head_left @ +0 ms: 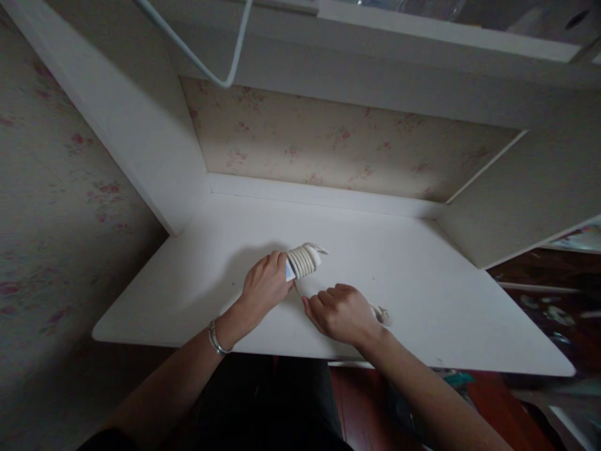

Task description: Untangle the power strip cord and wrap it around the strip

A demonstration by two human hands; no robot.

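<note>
My left hand (pixel 267 282) is closed round one end of a white oblong block with a blue patch, which looks like a power strip (pixel 290 270). A cream cord (pixel 305 260) is wound in several tight coils round its other end, where a loose loop sticks out to the right. Closed in a fist, my right hand (pixel 345 313) grips the cord, which runs taut from beneath the block. Beyond that fist the cord comes out again and ends in a pale lump (pixel 384 315), perhaps a plug, on the table. The fingers hide part of the block and cord.
The white desk top (pixel 413 269) has side panels and a low ledge (pixel 328 195) at the back. A shelf (pixel 366 100) crosses above it, and a bent pale metal rod (pixel 228 80) hangs at upper left. Flowered wallpaper (pixel 107 188) covers the left wall.
</note>
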